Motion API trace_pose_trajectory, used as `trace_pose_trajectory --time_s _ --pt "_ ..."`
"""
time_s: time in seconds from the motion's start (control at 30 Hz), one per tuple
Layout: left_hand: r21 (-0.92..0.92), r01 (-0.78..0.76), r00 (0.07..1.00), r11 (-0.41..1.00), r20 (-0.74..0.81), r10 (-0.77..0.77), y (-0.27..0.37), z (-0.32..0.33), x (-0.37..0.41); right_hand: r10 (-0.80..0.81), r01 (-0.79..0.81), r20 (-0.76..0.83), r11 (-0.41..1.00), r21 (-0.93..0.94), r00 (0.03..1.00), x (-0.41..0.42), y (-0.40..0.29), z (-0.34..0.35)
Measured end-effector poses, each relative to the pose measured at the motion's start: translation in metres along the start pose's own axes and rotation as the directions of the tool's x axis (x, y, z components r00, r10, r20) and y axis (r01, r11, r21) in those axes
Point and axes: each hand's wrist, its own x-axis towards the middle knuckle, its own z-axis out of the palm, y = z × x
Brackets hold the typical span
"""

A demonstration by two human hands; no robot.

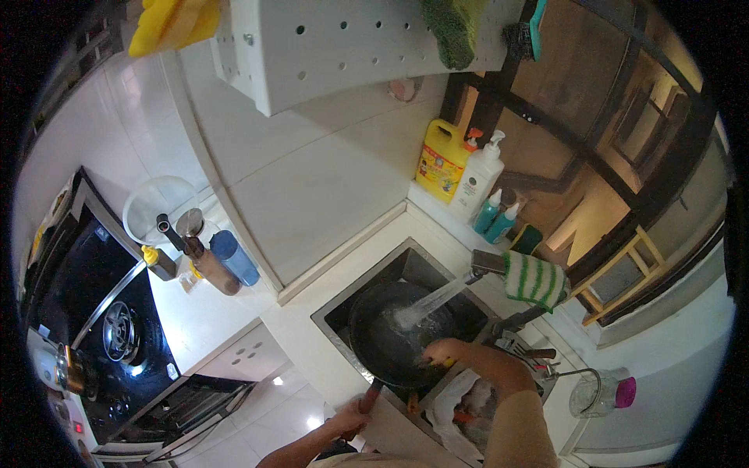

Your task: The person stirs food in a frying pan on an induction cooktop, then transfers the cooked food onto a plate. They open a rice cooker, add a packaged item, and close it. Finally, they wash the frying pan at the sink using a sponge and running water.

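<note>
A dark wok (374, 327) lies tilted in the steel sink (330, 330), with water running into it from the faucet (488, 261). My left hand (351, 420) is closed round the wok's reddish-brown handle (370, 398). My right hand (443, 353) is inside the wok near its right edge, its fingers on a small yellow thing, perhaps a sponge, that is mostly hidden by the hand. A striped green and white cloth (533, 279) hangs over the faucet. Beside my right forearm, a whitish plastic bag (447, 403) holds some scraps.
Yellow jug (442, 161), white pump bottle (477, 178) and teal bottles (487, 215) stand on the ledge behind the sink. A perforated white shelf (363, 47) hangs above. At left are a blue container (235, 257), a brown bottle (215, 270) and a gas stove (88, 281). A glass jar (591, 395) lies at right.
</note>
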Motion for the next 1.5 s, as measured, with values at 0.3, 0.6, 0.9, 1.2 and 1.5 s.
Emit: trace_pose_trajectory --time_s 0.3,0.6,0.9,1.2,1.5 --pt "0.082 -0.022 0.998 0.996 -0.053 0.027 -0.026 -0.003 0.017 -0.002 0.460 -0.654 0.713 0.529 0.756 0.072 -0.109 -0.043" --pt "-0.036 0.048 0.996 0.998 -0.074 -0.051 -0.005 -0.002 -0.003 -0.070 -0.287 -0.834 0.920 -0.266 0.548 0.109 -0.054 -0.089" --pt "0.050 -0.018 0.999 0.999 -0.031 0.019 0.004 -0.002 -0.002 0.575 -0.561 -0.424 0.810 0.173 0.700 0.105 0.027 -0.024" --pt "0.338 0.217 0.959 0.916 0.100 -0.264 0.114 -0.073 -0.029 0.249 -0.224 -0.314 0.968 0.113 0.916 -0.083 -0.056 -0.067" --pt "0.801 0.329 0.943 0.500 -0.254 -0.214 0.267 -0.062 -0.079 0.284 -0.284 -0.599 0.954 0.097 0.749 -0.158 -0.041 -0.039"
